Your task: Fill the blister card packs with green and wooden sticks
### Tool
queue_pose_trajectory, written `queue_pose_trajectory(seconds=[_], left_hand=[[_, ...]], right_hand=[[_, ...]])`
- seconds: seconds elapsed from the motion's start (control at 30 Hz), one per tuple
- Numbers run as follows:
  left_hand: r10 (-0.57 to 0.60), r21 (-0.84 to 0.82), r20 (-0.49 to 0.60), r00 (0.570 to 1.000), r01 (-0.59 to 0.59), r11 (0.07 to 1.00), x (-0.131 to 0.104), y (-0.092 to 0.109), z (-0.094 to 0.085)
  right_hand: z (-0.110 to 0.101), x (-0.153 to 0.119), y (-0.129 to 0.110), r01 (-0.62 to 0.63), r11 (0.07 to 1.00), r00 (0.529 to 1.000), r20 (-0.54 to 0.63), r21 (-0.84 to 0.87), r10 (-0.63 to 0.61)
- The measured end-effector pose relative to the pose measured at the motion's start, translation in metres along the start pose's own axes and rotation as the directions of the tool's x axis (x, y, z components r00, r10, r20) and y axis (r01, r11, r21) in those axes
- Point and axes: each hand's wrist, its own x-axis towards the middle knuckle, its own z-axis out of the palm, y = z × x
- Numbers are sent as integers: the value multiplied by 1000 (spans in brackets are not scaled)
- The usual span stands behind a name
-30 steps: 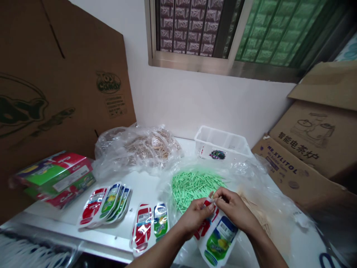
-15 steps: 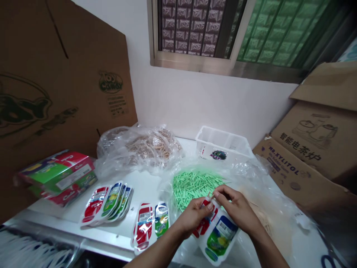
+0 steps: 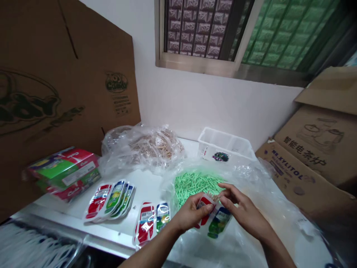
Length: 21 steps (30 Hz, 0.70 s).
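Note:
My left hand (image 3: 193,211) is closed on a bottle-shaped twin candy packet (image 3: 219,222), one half red and the other green and blue. Several thin pale sticks (image 3: 213,196) stand at the packet's top edge. The fingers of my right hand (image 3: 237,204) curl around the right side of these sticks, and its fingertips are partly blurred. Just behind both hands lies a heap of light green sticks (image 3: 195,184) on clear plastic. Left of my left forearm, more red and green packets (image 3: 146,223) lie flat on the white table (image 3: 145,182).
A fanned stack of packets (image 3: 111,201) and wrapped colourful boxes (image 3: 67,173) sit at the left. Behind are a clear bag of brown sticks (image 3: 156,145) and a white plastic basket (image 3: 208,147). Cardboard boxes (image 3: 301,163) stand at the right, a large carton (image 3: 92,96) at the left.
The packet's lower end has tipped away and it now looks shorter. More pale sticks show at its top. My right hand has shifted slightly right, and the whole view has moved a little.

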Motion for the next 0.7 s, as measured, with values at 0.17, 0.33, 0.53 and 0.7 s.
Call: queue_pose_trajectory(seconds=[0.17, 0.33, 0.53, 0.7], left_hand=[[83, 34, -14, 996, -83, 996, -7, 11, -19], [134, 44, -63, 989, -131, 990, -16, 20, -31], [196, 226, -215, 957, -146, 963, -28, 24, -40], [122, 231, -394, 911, -30, 972, -45, 24, -60]], right_hand=[[-6, -3, 13, 28, 998, 993, 116, -56, -21], [10, 2, 18, 142, 985, 988, 71, -98, -136], [29, 11, 14, 290, 956, 956, -36, -32, -291], [68, 31, 13, 160, 987, 982, 101, 28, -162]])
